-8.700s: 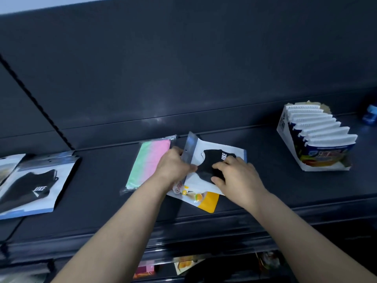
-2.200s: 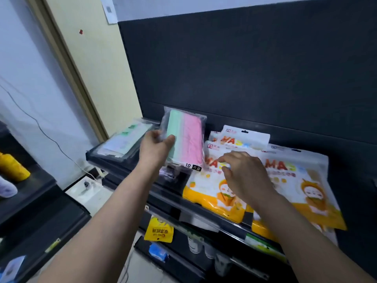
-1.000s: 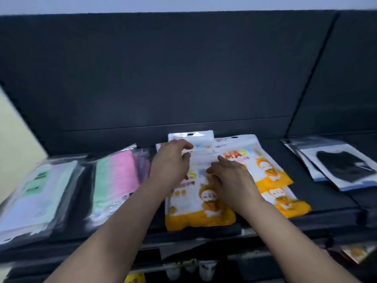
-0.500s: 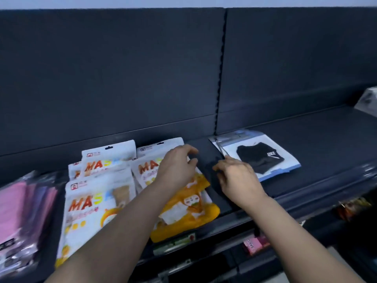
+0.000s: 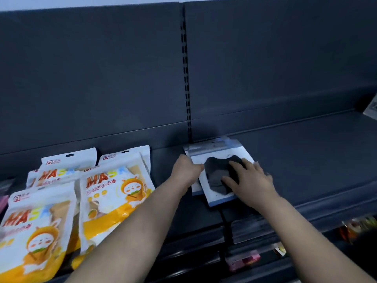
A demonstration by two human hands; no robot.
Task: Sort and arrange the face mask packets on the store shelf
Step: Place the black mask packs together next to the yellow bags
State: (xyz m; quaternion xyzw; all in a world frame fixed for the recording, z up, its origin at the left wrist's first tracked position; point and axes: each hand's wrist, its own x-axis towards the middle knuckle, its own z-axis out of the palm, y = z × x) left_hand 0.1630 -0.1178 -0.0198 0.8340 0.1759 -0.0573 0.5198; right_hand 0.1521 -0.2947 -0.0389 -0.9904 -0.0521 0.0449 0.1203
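Straightening step, seemingly: left hand [image 5: 186, 170] grips, right hand [image 5: 252, 181] lies flat on the white plastic black-mask packet [image 5: 215, 173]; next, square it to the dark metal shelf [image 5: 306, 160] back edge.

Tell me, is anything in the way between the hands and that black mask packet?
Nothing visible is. The right hand lies flat on the packet, and the left hand pinches its left edge. The orange packets lie apart, further left.
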